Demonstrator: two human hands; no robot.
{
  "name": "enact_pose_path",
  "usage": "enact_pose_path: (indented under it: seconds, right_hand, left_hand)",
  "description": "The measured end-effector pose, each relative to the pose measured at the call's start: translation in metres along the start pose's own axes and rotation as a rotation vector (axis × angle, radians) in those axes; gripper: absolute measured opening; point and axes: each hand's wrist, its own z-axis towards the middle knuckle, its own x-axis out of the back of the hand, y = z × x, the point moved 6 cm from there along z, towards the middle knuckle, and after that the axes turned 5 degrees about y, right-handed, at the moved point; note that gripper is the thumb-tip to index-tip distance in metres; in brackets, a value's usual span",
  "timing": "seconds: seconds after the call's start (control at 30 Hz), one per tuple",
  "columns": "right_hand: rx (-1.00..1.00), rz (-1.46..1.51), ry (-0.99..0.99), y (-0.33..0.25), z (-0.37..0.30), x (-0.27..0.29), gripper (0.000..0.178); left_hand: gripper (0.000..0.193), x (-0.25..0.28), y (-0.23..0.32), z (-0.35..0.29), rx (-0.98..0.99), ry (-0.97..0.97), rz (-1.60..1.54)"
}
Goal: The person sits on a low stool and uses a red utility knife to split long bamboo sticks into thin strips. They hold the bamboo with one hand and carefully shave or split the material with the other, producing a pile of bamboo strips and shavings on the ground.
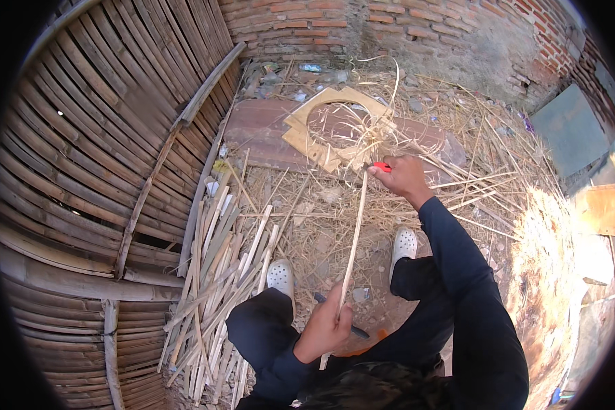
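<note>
My left hand (pixel 326 326) is closed around the lower part of a long pale bamboo strip (pixel 353 249), which slants up and away from me. At the strip's far end, my right hand (pixel 404 176) grips a small red-handled tool (pixel 383 167); its working end is hidden. Curled shavings (pixel 369 137) are heaped just beyond the right hand, on a wooden board with a round cutout (pixel 297 130). A dark, narrow object (pixel 359 333) shows behind my left hand, and I cannot tell whether that hand touches it.
Split bamboo strips (pixel 208 307) lie piled at my left, beside a bamboo slat wall (pixel 102 137). A brown plank (pixel 260 130) lies under the cutout board. Brick wall (pixel 307 27) closes the far side. Straw and loose strips (pixel 482 181) litter the ground around my white clogs (pixel 280 275).
</note>
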Motion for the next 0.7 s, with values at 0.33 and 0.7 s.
enact_pose_path:
  seconds: [0.33,0.7]
  right_hand:
    - [-0.436,0.266,-0.145,0.048,0.005,-0.029,0.074]
    - [0.261,0.294,-0.439,-0.116,-0.064,0.017,0.061]
  left_hand:
    - [0.032,-0.002,-0.02,0.013,0.24,-0.061,-0.42]
    - [0.026,0.012,-0.025,0.02,0.373,0.044,-0.555]
